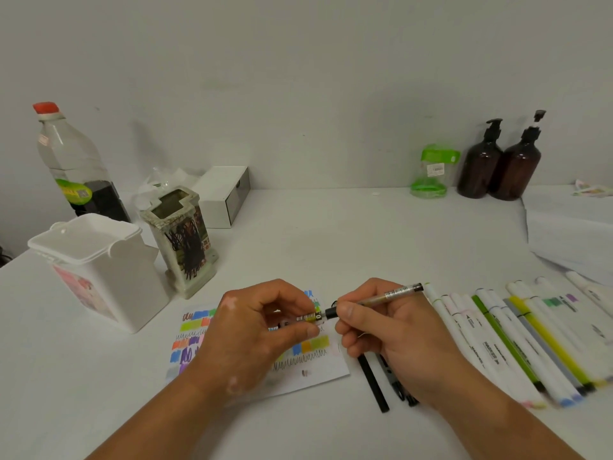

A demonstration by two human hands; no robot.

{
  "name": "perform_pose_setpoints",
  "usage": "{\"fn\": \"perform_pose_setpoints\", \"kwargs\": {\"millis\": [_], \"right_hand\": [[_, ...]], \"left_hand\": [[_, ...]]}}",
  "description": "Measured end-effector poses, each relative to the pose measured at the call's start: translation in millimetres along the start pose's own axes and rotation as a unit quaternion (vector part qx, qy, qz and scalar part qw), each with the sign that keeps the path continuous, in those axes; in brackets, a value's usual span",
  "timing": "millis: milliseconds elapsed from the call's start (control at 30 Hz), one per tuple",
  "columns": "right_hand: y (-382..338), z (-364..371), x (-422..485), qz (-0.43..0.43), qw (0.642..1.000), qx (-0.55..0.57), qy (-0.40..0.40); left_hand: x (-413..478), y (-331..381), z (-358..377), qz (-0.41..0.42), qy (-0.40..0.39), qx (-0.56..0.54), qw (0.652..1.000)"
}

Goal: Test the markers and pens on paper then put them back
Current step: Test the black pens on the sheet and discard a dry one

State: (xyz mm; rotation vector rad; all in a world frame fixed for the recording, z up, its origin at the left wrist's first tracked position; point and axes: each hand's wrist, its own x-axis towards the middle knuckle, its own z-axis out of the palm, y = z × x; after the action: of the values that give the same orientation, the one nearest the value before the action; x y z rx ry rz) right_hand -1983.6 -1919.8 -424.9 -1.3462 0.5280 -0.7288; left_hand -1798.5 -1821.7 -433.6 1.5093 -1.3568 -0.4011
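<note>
A sheet of paper [313, 371] covered in colour swatches and scribbles lies in front of me. Above it my left hand [252, 330] pinches a thin pen [310, 317] with a barcode label. Its end meets a black cap [331, 313], pinched by the thumb and forefinger of my right hand [394, 336]. That hand also holds a second clear pen [394, 292], pointing up to the right. A row of several white markers [497, 343] lies on the table to the right. Black pens [373, 383] lie partly hidden under my right hand.
A patterned ceramic pen holder [180, 240] and a white lidded tub [99, 270] stand at the left. Behind them are a large bottle [71, 161] and a white box [222, 194]. Two brown pump bottles [497, 164], a green jar [431, 171] and stacked paper [570, 234] are at the right.
</note>
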Motion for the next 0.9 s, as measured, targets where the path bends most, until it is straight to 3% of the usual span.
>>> {"fn": "perform_pose_setpoints", "kwargs": {"millis": [267, 367, 467, 567, 733, 800, 900], "right_hand": [[-8.4, -12.8, 3.1, -0.005, 0.998, -0.047, 0.039], [-26.9, -29.1, -4.4, 0.031, 0.996, -0.087, -0.008], [-31.6, -23.1, -14.1, 0.079, 0.946, -0.304, -0.079], [-23.2, -5.7, -17.3, 0.079, 0.898, -0.426, -0.082], [-13.9, 1.9, -17.2, 0.034, 0.826, -0.559, 0.059], [-8.2, 5.2, -17.0, 0.047, 0.795, -0.600, 0.079], [9.9, 14.8, -16.8, 0.046, 0.743, -0.663, 0.071]], "left_hand": [[5.8, -9.3, 4.7, -0.054, 0.003, 0.013, 0.998], [6.9, -14.5, 1.9, -0.042, 0.003, 0.030, 0.999], [5.5, -15.6, 1.7, 0.004, -0.023, 0.088, 0.996], [4.9, -17.5, 6.0, 0.064, -0.044, 0.120, 0.990], [9.7, -39.2, -4.6, -0.026, -0.069, 0.242, 0.968], [8.8, -48.1, -9.3, -0.049, -0.109, 0.301, 0.946], [7.6, -54.7, -11.5, -0.053, -0.114, 0.316, 0.940]]}}
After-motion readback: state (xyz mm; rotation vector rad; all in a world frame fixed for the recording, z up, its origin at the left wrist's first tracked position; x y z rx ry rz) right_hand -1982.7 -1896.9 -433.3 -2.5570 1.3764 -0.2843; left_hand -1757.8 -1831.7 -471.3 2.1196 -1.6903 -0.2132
